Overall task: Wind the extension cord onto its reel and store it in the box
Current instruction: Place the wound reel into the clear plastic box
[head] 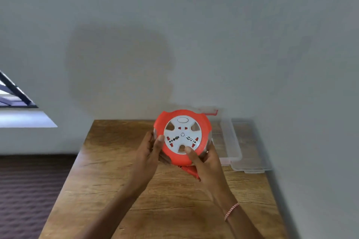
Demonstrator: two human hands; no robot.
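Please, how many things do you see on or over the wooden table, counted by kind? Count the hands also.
Extension cord reel: 1
Clear plastic box: 1
Clear lid: 1
Hands: 2, the left hand and the right hand, both holding the reel
Total: 5

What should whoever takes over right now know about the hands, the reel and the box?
Left hand: grips the reel's left edge, thumb on its white face.
Right hand: grips the lower right edge, thumb on the face.
Reel: held above the wooden table; red plug hangs beneath it.
Clear box: on the table's far right, behind the reel.
Done: cord appears wound; no loose cord shows.
To do: put the reel in the box.
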